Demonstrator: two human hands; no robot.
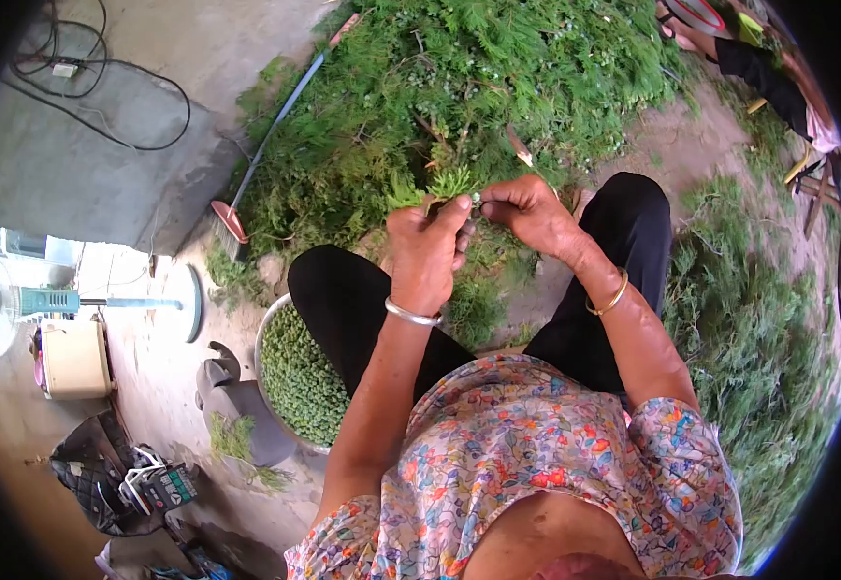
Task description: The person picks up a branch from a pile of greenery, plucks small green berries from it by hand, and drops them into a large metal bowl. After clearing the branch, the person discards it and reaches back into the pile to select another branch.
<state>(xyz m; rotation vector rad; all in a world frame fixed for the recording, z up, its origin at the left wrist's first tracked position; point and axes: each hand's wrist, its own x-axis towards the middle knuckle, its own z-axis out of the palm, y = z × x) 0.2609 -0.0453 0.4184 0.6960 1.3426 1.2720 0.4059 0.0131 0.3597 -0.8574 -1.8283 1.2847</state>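
Note:
My left hand [427,242], a silver bangle on its wrist, is closed on a leafy green evergreen sprig [452,184]. The sprig's fronds stick out above the thumb and fingers. My right hand [535,215], with a gold-coloured bangle, meets it in a pinch. Its thumb and fingertips touch a small pale green cone [476,198] at the left thumb's tip; what lies between them is too small to make out. Beyond both hands spreads a large heap of cut evergreen branches [527,77]. Left of my knee stands a basin [258,350] filled with small green cones.
A broom [231,222] leans along the heap's left side. A grey concrete block [101,145] carries a black cable. Further left are a fan [43,303], a beige box [74,358] and a black bag [101,474]. More branches [749,358] lie to the right.

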